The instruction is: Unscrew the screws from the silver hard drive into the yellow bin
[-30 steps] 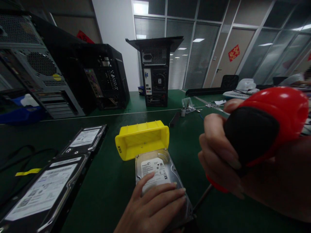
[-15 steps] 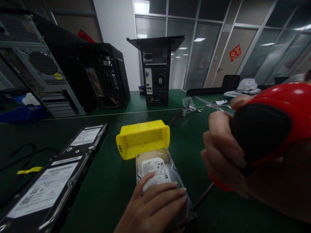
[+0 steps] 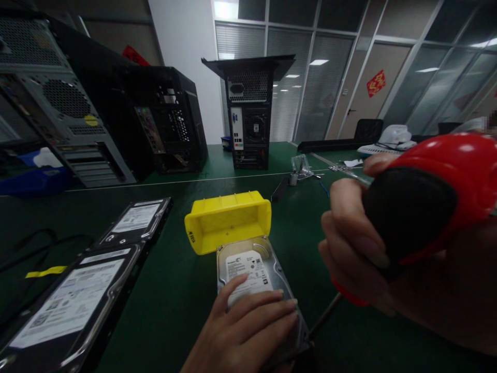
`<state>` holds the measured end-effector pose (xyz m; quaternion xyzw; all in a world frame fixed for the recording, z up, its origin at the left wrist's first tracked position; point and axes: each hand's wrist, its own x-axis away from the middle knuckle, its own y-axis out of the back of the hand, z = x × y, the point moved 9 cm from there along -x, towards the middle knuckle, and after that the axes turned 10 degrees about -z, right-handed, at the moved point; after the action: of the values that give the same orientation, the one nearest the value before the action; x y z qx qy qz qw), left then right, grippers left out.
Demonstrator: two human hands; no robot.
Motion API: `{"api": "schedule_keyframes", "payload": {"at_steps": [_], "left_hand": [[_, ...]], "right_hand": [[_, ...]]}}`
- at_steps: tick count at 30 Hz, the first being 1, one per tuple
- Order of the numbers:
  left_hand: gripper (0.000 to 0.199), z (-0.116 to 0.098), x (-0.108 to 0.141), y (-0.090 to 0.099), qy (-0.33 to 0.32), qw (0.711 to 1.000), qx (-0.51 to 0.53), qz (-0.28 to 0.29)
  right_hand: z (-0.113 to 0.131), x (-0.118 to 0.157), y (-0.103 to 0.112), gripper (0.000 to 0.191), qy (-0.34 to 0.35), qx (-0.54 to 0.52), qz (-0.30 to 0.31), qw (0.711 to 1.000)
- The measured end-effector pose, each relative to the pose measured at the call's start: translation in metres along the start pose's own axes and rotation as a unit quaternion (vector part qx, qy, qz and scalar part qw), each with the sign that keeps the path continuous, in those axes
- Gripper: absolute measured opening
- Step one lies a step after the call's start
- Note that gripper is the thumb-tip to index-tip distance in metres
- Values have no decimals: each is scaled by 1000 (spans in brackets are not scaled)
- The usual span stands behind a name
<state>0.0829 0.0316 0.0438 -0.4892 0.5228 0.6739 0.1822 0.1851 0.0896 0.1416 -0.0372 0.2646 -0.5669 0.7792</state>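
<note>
A silver hard drive with a white label lies label-up, its far end against a yellow plastic bin tipped on its side. My left hand holds the drive, fingers stretched over its top and fingertips at the right edge; its underside is hidden. Close to the camera on the right, my right hand is wrapped round the thick red and black handle of a screwdriver. The screwdriver's shaft slants down to the drive's near right edge, where its tip meets a dark corner I cannot make out clearly.
Two more hard drives lie on the green table at left, beside black cables and a yellow strip. Computer cases stand behind. A plastic bag of small parts and a dark bar lie at back right.
My right hand and the screwdriver have shifted very slightly to the left. My left hand, the drive and the yellow bin look the same.
</note>
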Motion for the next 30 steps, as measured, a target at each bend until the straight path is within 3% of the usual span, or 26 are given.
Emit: {"api": "schedule_keyframes", "payload": {"at_steps": [12, 17, 28, 30], "left_hand": [[27, -1, 1, 0, -2, 1000, -9, 1], [27, 1, 1, 0, 5, 1000, -3, 1], [27, 0, 0, 1, 6, 1000, -3, 1], [27, 0, 0, 1, 6, 1000, -3, 1]], "right_hand": [[13, 3, -12, 42, 70, 30, 81, 994], [21, 0, -13, 45, 97, 20, 55, 994], [12, 4, -11, 42, 59, 19, 73, 995], [15, 3, -8, 42, 74, 0, 52, 996]]}}
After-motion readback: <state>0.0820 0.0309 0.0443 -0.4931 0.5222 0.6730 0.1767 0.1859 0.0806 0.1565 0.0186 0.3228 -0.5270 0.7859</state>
